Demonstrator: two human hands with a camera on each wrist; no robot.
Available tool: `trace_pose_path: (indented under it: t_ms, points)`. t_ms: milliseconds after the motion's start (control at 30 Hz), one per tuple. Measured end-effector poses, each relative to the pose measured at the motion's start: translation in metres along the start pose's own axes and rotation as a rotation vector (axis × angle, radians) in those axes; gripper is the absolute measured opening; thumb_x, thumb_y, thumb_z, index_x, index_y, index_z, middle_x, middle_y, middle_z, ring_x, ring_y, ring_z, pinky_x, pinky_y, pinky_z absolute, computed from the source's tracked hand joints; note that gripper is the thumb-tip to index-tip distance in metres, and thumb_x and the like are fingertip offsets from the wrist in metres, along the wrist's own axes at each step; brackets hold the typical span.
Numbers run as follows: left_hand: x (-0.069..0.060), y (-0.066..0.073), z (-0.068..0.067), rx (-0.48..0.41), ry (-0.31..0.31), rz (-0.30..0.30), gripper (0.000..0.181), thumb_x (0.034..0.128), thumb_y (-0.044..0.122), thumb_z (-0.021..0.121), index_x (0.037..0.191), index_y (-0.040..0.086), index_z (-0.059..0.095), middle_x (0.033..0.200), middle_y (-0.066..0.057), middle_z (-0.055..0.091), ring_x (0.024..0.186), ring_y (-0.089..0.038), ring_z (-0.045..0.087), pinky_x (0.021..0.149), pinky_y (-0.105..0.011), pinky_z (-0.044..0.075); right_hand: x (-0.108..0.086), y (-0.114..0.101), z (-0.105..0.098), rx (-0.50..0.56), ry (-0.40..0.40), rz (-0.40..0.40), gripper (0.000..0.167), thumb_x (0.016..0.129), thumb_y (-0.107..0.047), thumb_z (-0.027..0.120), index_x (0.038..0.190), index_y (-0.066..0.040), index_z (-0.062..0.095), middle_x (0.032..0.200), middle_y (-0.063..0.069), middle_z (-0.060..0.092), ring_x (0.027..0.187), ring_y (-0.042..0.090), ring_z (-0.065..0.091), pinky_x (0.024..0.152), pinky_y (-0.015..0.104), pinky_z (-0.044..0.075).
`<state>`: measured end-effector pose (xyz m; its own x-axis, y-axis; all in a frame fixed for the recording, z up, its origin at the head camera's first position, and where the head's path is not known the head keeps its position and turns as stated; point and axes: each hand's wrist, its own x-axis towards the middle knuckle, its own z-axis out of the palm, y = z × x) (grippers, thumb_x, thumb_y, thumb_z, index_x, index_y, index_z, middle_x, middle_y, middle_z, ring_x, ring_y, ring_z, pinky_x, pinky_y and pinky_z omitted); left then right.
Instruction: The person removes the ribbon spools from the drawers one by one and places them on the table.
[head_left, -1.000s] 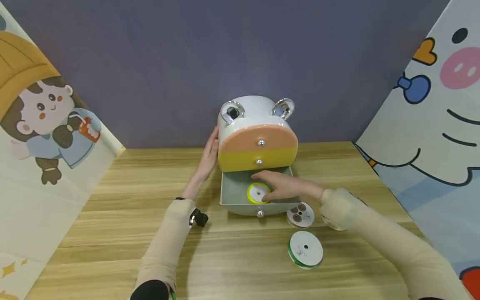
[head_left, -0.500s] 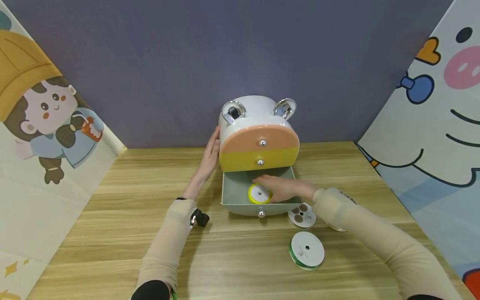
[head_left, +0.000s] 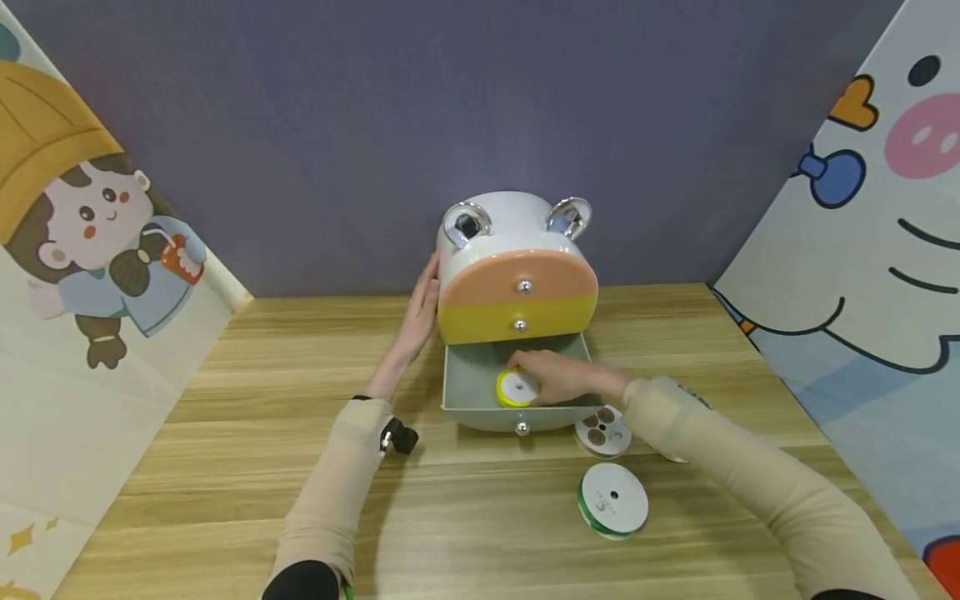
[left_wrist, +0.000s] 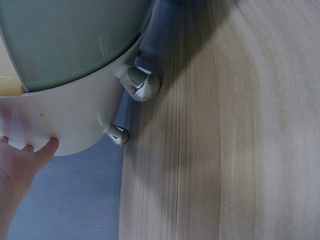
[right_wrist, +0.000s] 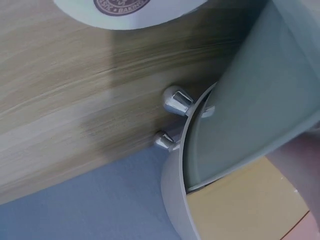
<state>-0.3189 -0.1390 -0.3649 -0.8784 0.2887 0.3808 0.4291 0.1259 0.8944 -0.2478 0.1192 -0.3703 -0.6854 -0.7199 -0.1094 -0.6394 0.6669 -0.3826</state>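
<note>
A small white cabinet (head_left: 517, 225) with silver ears has an orange drawer front, a yellow one and a grey-green drawer (head_left: 471, 367) pulled out at the bottom. Inside that drawer lies a spool of yellow ribbon (head_left: 513, 388) with a white face. My right hand (head_left: 561, 377) reaches over the drawer's right side, thumb and fingers pinching the spool's right edge. My left hand (head_left: 420, 317) rests on the cabinet's left side, its fingers extended; in the left wrist view, fingertips (left_wrist: 49, 145) touch the white wall. The right wrist view shows only a blurred bit of the right hand (right_wrist: 300, 160).
Right of the drawer, a white reel with brown circles (head_left: 602, 431) lies on the wooden table (head_left: 225, 433). Nearer the front is a spool of green ribbon (head_left: 613, 498). Another pale round thing (head_left: 672, 456) is mostly under the right sleeve. A grey-blue wall (head_left: 337, 150) stands behind the cabinet.
My right hand has lowered into the drawer and its fingers have closed in on the yellow ribbon spool's right edge. The left hand stays against the cabinet.
</note>
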Motion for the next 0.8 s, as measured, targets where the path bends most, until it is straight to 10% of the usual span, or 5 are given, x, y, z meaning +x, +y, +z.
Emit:
trace_pose_path:
  t_ms: [800]
  points:
    - [0.0011,0.0002,0.0005,0.006,0.01,0.018,0.052,0.109,0.012,0.028,0.159,0.007,0.017,0.168,-0.014,0.01,0.157,-0.03,0.008,0.128,-0.047,0.008,0.0028,0.0018,0.0057,-0.091,0.048,-0.002,0.064,0.073,-0.014,0.085,0.127,0.003,0.055,0.121,0.018,0.063,0.114,0.034,0.061,0.1,0.046,0.051]
